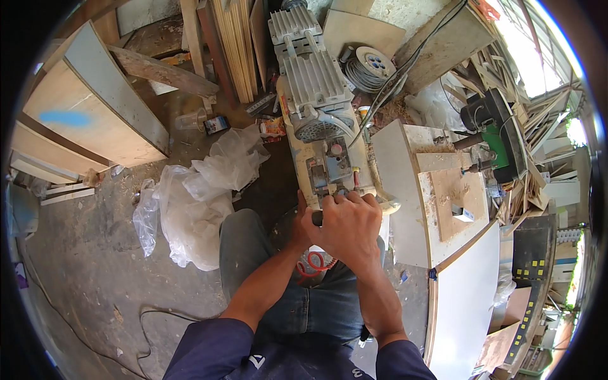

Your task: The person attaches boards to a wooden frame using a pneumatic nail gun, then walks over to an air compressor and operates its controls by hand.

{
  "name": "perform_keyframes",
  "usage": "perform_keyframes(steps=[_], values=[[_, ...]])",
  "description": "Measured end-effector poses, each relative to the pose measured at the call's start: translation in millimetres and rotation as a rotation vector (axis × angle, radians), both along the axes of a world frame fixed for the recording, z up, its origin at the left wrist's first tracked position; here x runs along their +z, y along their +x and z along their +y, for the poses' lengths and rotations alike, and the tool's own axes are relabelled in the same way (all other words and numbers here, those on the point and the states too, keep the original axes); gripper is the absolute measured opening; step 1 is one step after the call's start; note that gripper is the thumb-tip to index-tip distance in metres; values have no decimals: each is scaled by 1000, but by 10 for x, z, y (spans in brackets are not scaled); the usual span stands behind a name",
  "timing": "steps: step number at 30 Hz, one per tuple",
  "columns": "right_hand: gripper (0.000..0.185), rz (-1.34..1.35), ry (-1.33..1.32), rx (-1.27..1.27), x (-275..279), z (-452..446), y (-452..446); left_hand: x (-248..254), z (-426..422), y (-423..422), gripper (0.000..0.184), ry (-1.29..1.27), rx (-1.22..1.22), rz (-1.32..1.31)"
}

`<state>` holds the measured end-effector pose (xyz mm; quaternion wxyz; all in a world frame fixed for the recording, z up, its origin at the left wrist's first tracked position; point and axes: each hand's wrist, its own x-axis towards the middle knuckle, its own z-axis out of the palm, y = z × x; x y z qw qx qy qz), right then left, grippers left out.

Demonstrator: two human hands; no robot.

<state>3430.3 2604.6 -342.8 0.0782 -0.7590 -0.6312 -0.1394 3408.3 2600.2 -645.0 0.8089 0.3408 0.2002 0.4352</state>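
Between my knees stands what looks like an air compressor (315,79), with finned grey metal housings on a worn cream body. A round fan grille (323,128) and a small panel (339,168) sit on its near half. My right hand (351,227) is closed at the near end of the body, its fingers curled over a part I cannot make out. Close beside it, my left hand (303,223) lies against the same end, its fingers mostly hidden. A dark round piece (316,218) shows between the hands. Below them hangs a red coiled hose (315,265).
Crumpled clear plastic sheeting (196,206) lies on the floor at left, near a wooden cabinet piece (95,104). A cable reel (373,66) stands behind the machine. At right are a white worktop (402,190), a green and black power tool (497,142) and scrap wood (538,126).
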Motion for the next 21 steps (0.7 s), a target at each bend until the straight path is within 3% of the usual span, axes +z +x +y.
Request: perform_keyframes(steps=[21], values=[[33,9,14,13,-64,-8,-18,-29,-20,-43,67,9,-73,17]])
